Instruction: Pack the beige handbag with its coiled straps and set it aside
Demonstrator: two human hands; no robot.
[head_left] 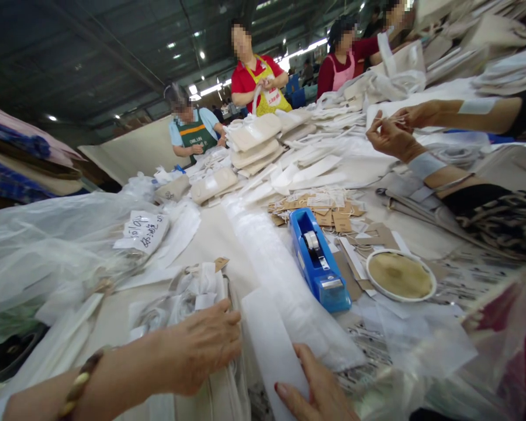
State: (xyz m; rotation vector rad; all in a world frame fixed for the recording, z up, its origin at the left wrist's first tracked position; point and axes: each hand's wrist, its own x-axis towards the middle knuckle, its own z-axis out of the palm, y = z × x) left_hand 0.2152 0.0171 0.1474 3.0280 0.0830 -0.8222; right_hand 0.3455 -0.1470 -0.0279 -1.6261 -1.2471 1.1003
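Observation:
My left hand (201, 345) rests over a beige cloth bag (221, 389) with white straps (206, 286) bundled on it. Its fingers are curled and their tips hidden, so what they grip, if anything, does not show. Lower right, my right hand (318, 386) pinches the near end of a long white paper strip (272, 345) between thumb and fingers. The strip points away from me, beside a stack of clear plastic sleeves (267, 257). A small brown tag (221, 264) lies at the bag's far end.
A blue tape dispenser (319, 263), a round dish (401, 275) and brown string tags (315, 207) lie ahead. At right, a co-worker's hands (394, 131) work close by. Piled bags (254, 140) and more people stand beyond. Clear plastic (61, 234) covers the left.

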